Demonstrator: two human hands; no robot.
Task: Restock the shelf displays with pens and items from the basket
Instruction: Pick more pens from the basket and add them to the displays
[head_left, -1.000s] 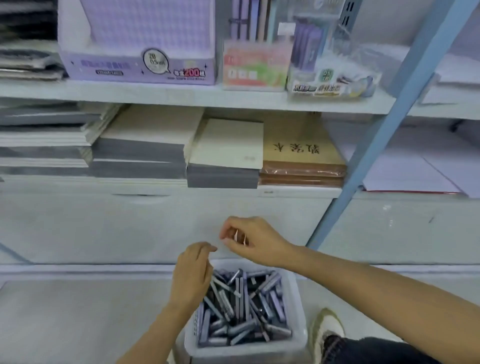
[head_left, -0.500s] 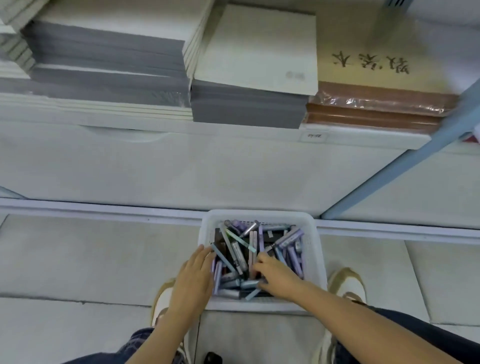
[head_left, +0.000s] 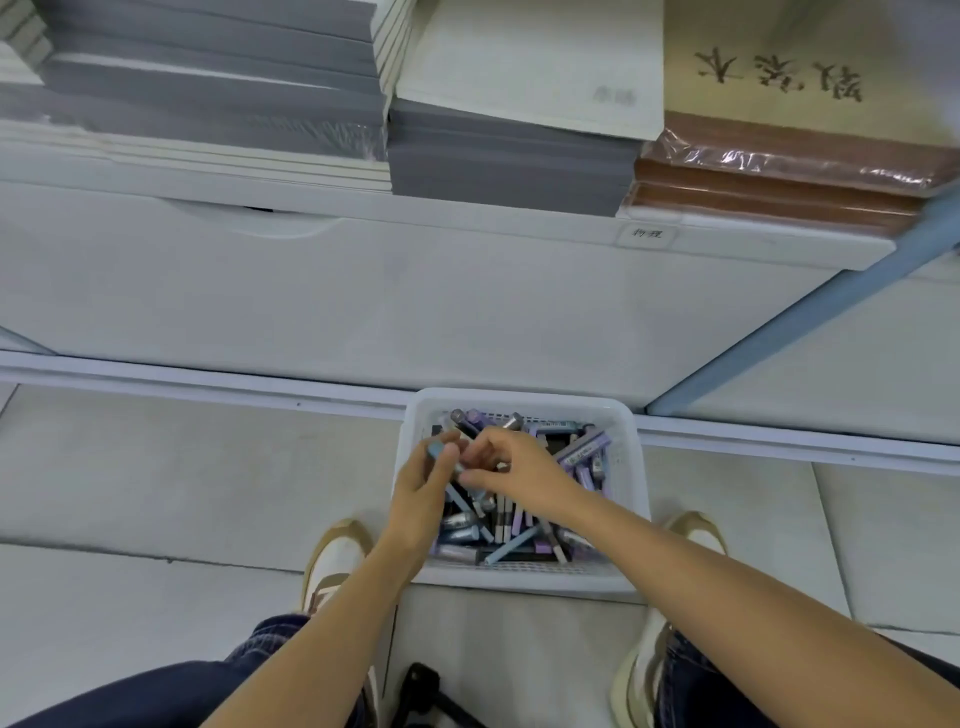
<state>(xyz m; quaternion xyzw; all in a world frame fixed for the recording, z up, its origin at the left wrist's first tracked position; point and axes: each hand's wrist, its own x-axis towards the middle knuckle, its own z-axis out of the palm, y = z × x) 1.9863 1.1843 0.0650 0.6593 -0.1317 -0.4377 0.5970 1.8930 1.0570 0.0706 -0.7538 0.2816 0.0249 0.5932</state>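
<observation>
Whereas they dug lower earlier, left hand and right hand now pinch slim plastic pens above the white slotted basket.

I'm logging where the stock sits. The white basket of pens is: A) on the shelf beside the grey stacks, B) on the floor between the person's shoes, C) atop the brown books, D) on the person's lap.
B: the white basket of pens rests on the floor below the shelf, with the left shoe and right shoe flanking it.
</observation>
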